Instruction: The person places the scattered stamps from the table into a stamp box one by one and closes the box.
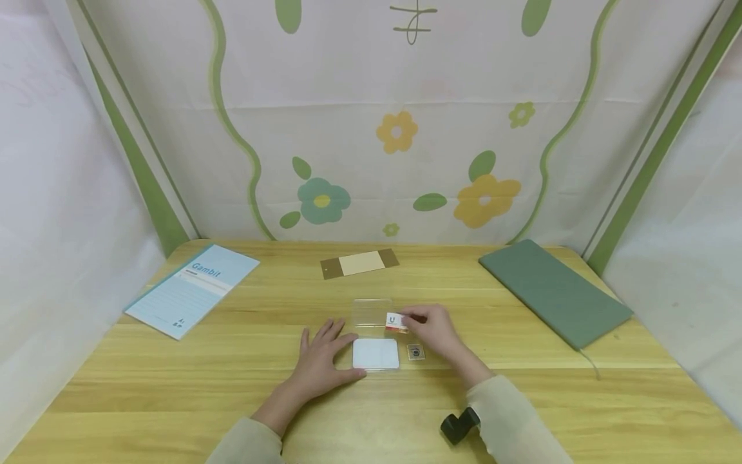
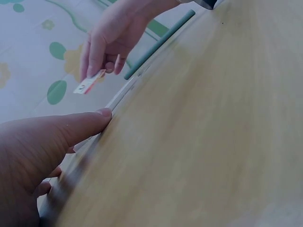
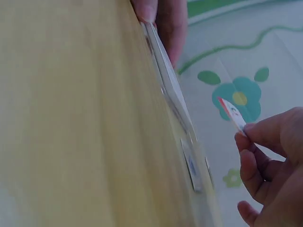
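As the right hand (image 1: 435,330) pinches a card (image 1: 395,321), above the table (image 1: 174,406), only wrist views tell us, the spread left hand (image 1: 317,359) touches a clear box (image 1: 385,370) holding a white slab (image 1: 375,353).

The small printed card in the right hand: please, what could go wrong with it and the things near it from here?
The right hand pinches the card by one edge, raised above the table, so it might slip or drop.

The small clear square lies close to that hand; a low movement could nudge it.

The left hand touches the white rectangle's edge, so a push there may shift it.
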A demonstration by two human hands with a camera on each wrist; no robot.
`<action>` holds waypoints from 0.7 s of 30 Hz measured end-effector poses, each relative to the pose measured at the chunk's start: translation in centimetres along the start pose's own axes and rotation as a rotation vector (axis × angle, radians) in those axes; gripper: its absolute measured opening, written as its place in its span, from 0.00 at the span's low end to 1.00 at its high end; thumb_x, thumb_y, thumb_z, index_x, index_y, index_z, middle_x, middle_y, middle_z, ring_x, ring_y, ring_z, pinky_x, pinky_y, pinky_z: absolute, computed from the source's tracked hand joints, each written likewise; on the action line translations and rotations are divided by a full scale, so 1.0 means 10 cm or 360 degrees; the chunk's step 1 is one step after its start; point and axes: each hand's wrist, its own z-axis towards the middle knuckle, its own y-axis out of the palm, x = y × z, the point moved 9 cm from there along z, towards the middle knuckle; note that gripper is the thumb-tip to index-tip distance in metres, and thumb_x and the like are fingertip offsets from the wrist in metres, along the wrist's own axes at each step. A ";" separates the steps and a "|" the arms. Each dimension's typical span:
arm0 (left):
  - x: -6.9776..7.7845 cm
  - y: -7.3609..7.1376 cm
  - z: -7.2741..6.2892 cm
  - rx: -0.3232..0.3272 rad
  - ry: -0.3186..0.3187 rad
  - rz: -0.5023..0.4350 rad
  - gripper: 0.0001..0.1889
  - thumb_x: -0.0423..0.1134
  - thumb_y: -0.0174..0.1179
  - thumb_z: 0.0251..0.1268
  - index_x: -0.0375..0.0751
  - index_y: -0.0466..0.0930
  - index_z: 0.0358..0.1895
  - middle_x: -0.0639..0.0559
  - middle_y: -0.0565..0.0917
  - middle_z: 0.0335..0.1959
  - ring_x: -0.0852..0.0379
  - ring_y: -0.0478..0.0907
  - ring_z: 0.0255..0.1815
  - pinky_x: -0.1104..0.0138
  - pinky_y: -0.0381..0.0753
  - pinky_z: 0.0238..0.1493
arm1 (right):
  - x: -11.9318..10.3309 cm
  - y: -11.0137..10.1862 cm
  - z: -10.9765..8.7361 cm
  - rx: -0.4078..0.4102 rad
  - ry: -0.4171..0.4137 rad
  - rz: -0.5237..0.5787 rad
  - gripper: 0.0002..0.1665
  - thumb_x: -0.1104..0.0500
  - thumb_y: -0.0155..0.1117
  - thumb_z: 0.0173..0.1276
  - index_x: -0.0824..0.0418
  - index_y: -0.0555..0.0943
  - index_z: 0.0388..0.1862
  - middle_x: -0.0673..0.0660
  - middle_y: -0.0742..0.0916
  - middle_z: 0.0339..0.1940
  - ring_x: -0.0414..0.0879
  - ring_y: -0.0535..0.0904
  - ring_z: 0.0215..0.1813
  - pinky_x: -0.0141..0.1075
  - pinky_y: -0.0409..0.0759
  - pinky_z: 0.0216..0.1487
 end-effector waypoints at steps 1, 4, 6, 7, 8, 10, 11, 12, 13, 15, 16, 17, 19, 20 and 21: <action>0.00 0.00 0.00 -0.0001 -0.0002 0.0002 0.35 0.65 0.57 0.40 0.49 0.71 0.53 0.42 0.60 0.61 0.42 0.49 0.63 0.41 0.31 0.54 | -0.04 0.04 -0.01 -0.0034 -0.0014 0.0028 0.09 0.67 0.59 0.55 0.61 0.82 0.36 0.55 0.83 0.34 0.42 0.76 0.31 0.33 0.75 0.30; 0.00 -0.01 0.00 0.0003 -0.0013 0.0014 0.35 0.65 0.58 0.40 0.50 0.71 0.53 0.42 0.60 0.61 0.43 0.49 0.63 0.41 0.31 0.54 | -0.12 0.19 -0.05 -0.0132 -0.0049 0.0081 0.09 0.67 0.60 0.55 0.63 0.82 0.35 0.56 0.83 0.33 0.42 0.75 0.30 0.31 0.75 0.29; 0.00 0.00 0.00 0.0008 -0.0012 0.0022 0.35 0.65 0.58 0.40 0.50 0.72 0.53 0.42 0.60 0.61 0.42 0.49 0.63 0.41 0.31 0.54 | -0.16 0.28 -0.07 -0.0193 -0.0072 0.0095 0.08 0.68 0.59 0.56 0.64 0.82 0.35 0.56 0.83 0.33 0.42 0.75 0.31 0.31 0.75 0.29; -0.01 0.00 0.00 0.0011 -0.0011 0.0023 0.35 0.65 0.58 0.40 0.50 0.72 0.53 0.42 0.60 0.61 0.42 0.49 0.63 0.41 0.31 0.54 | -0.18 0.32 -0.08 -0.0214 -0.0087 0.0094 0.08 0.68 0.59 0.56 0.65 0.82 0.35 0.57 0.83 0.33 0.42 0.75 0.31 0.31 0.74 0.29; -0.01 -0.01 0.00 0.0015 -0.0011 0.0023 0.35 0.65 0.58 0.40 0.50 0.72 0.53 0.42 0.60 0.61 0.42 0.49 0.63 0.41 0.31 0.54 | -0.19 0.36 -0.09 -0.0236 -0.0100 0.0094 0.08 0.68 0.59 0.56 0.65 0.82 0.35 0.57 0.83 0.33 0.42 0.75 0.32 0.31 0.74 0.30; -0.01 -0.01 0.00 0.0021 -0.0007 0.0020 0.35 0.65 0.58 0.40 0.50 0.72 0.52 0.42 0.60 0.61 0.42 0.49 0.63 0.41 0.31 0.54 | -0.21 0.42 -0.10 -0.0272 -0.0123 0.0074 0.08 0.67 0.59 0.56 0.64 0.82 0.35 0.56 0.83 0.34 0.42 0.75 0.33 0.31 0.75 0.31; -0.01 -0.01 0.00 0.0023 -0.0004 0.0019 0.34 0.65 0.58 0.40 0.50 0.72 0.52 0.42 0.61 0.61 0.42 0.49 0.63 0.41 0.32 0.54 | -0.22 0.45 -0.11 -0.0284 -0.0135 0.0061 0.08 0.67 0.59 0.56 0.64 0.82 0.35 0.56 0.83 0.34 0.42 0.76 0.34 0.31 0.75 0.31; -0.01 -0.01 0.00 0.0025 -0.0002 0.0016 0.34 0.65 0.58 0.40 0.50 0.72 0.52 0.42 0.61 0.61 0.42 0.49 0.63 0.41 0.32 0.54 | -0.23 0.48 -0.12 -0.0291 -0.0149 0.0043 0.08 0.67 0.59 0.56 0.64 0.82 0.35 0.56 0.83 0.34 0.43 0.76 0.34 0.32 0.75 0.32; -0.01 -0.01 0.00 0.0026 -0.0002 0.0014 0.34 0.65 0.58 0.40 0.50 0.72 0.52 0.42 0.61 0.61 0.42 0.49 0.63 0.41 0.32 0.54 | -0.23 0.50 -0.13 -0.0296 -0.0156 0.0015 0.08 0.66 0.59 0.56 0.63 0.82 0.35 0.56 0.83 0.34 0.43 0.76 0.35 0.32 0.74 0.33; -0.01 -0.01 0.00 0.0026 -0.0001 0.0010 0.34 0.65 0.58 0.40 0.50 0.72 0.52 0.43 0.61 0.61 0.43 0.49 0.63 0.41 0.32 0.54 | -0.23 0.53 -0.14 -0.0301 -0.0163 -0.0053 0.08 0.66 0.59 0.57 0.62 0.82 0.35 0.54 0.83 0.35 0.43 0.76 0.36 0.33 0.74 0.35; -0.01 -0.01 0.00 0.0028 0.0000 0.0008 0.34 0.64 0.58 0.40 0.50 0.72 0.52 0.42 0.61 0.61 0.43 0.49 0.63 0.41 0.32 0.54 | -0.23 0.54 -0.15 -0.0299 -0.0168 -0.0087 0.08 0.65 0.59 0.57 0.62 0.82 0.35 0.54 0.83 0.35 0.43 0.76 0.37 0.34 0.74 0.36; 0.00 -0.02 0.00 0.0029 0.0001 0.0006 0.34 0.64 0.59 0.40 0.49 0.72 0.52 0.42 0.61 0.61 0.43 0.50 0.63 0.41 0.32 0.54 | -0.23 0.55 -0.16 -0.0293 -0.0175 -0.0122 0.08 0.65 0.59 0.57 0.61 0.83 0.35 0.54 0.83 0.35 0.43 0.76 0.37 0.34 0.73 0.36; 0.00 -0.02 0.00 0.0032 0.0000 0.0003 0.34 0.64 0.59 0.40 0.49 0.72 0.52 0.42 0.61 0.61 0.43 0.50 0.63 0.41 0.32 0.54 | -0.25 0.56 -0.17 -0.0277 -0.0189 -0.0193 0.08 0.64 0.59 0.57 0.60 0.83 0.34 0.52 0.83 0.34 0.43 0.76 0.37 0.34 0.73 0.36; 0.00 -0.02 0.00 0.0035 0.0001 0.0005 0.34 0.64 0.59 0.40 0.49 0.73 0.52 0.42 0.61 0.61 0.43 0.50 0.63 0.40 0.33 0.54 | -0.26 0.56 -0.18 -0.0267 -0.0206 -0.0220 0.07 0.64 0.60 0.56 0.60 0.83 0.34 0.52 0.83 0.34 0.43 0.76 0.37 0.35 0.73 0.36; 0.00 -0.02 0.00 0.0037 0.0003 0.0005 0.34 0.63 0.59 0.40 0.49 0.73 0.52 0.42 0.61 0.61 0.42 0.50 0.63 0.40 0.33 0.54 | -0.27 0.56 -0.18 -0.0255 -0.0218 -0.0245 0.07 0.64 0.60 0.56 0.60 0.83 0.34 0.52 0.83 0.33 0.42 0.76 0.36 0.34 0.73 0.35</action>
